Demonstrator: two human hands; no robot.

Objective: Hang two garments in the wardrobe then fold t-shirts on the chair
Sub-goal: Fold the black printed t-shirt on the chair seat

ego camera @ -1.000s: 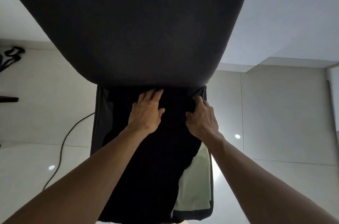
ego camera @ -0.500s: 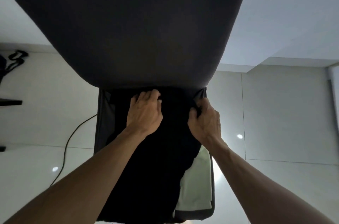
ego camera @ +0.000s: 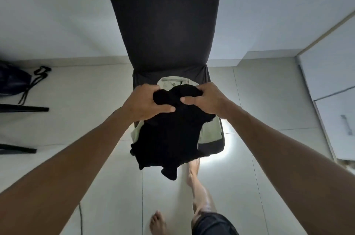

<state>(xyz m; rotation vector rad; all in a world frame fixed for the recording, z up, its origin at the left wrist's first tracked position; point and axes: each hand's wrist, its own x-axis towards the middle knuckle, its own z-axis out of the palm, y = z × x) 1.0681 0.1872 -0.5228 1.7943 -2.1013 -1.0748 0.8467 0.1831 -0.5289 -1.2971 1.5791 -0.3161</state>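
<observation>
You've lifted the black t-shirt (ego camera: 169, 134) off the chair (ego camera: 163, 23) seat since a second ago; your left hand (ego camera: 146, 103) and right hand (ego camera: 206, 100) each grip its bunched top, and it hangs lengthwise below them. Under your hands, a pale green garment (ego camera: 210, 131) lies on the seat. Far left of your left hand sits a dark bag (ego camera: 13, 82).

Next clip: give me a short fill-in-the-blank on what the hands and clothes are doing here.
1. Both the left hand and the right hand grip a ____ t-shirt.
2. Under it, on the chair, lies a pale ____ garment.
3. A dark bag sits on the ____.

Missing: black; green; floor
</observation>
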